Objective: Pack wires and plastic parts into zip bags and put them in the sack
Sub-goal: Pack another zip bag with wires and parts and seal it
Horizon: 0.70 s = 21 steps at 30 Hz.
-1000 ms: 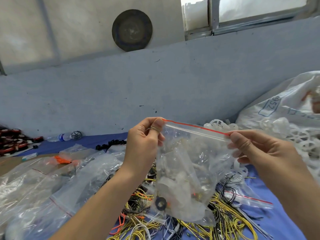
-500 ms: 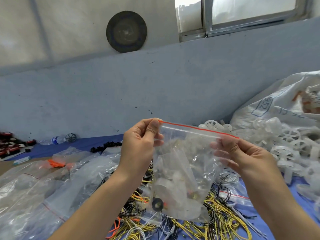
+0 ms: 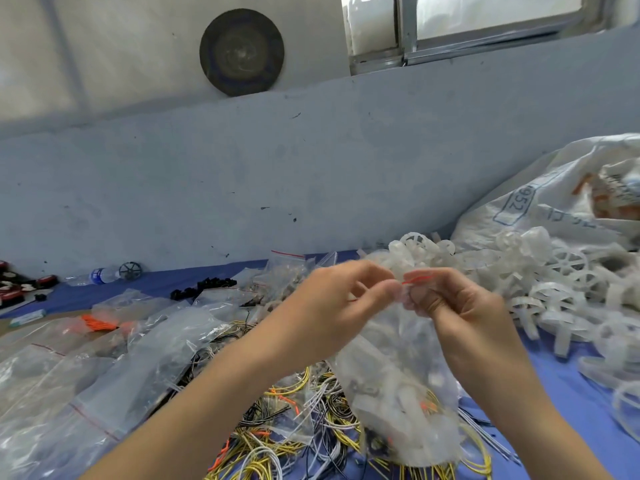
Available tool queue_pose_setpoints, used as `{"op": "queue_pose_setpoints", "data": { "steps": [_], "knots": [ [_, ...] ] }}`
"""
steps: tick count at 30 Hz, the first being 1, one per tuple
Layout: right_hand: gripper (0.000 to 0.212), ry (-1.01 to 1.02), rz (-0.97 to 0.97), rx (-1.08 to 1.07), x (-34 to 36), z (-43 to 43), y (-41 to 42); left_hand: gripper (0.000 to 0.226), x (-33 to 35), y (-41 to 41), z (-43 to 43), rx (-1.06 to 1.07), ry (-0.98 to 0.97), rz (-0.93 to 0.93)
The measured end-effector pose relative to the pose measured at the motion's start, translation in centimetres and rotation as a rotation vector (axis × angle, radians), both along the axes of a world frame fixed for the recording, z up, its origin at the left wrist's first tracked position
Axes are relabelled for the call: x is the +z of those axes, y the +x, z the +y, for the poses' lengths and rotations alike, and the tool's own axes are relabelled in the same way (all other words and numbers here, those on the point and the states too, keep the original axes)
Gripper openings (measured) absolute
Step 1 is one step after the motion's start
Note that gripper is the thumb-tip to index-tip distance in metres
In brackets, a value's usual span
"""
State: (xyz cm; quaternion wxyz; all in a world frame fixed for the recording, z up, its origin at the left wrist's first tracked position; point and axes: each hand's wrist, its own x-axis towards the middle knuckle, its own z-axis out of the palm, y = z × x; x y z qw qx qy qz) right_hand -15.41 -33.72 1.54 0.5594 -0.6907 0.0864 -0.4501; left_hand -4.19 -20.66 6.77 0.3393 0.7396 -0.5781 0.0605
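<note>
Both left hand [image 3: 329, 315] and right hand [image 3: 464, 308] fingers tight on zip bag [image 3: 398, 379]; "952" on sack [image 3: 561, 188].

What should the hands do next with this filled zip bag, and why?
Probably pinch along the red strip to seal it. Left hand and right hand both pinch the top of the zip bag, and blur hides whether it is sealed. The bag hangs full above the wires, so it should be shut before the sack.

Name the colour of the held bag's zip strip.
The zip strip is red-orange, clearest in the head view.
</note>
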Motion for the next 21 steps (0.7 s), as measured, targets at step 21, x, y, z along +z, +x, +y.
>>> {"op": "queue_pose_setpoints", "data": {
  "steps": [21],
  "knots": [
    [0.017,0.177,-0.099,0.05,-0.8,0.0,0.3,0.012,0.2,-0.2,-1.3,0.005,0.129,0.043]
  ]
}}
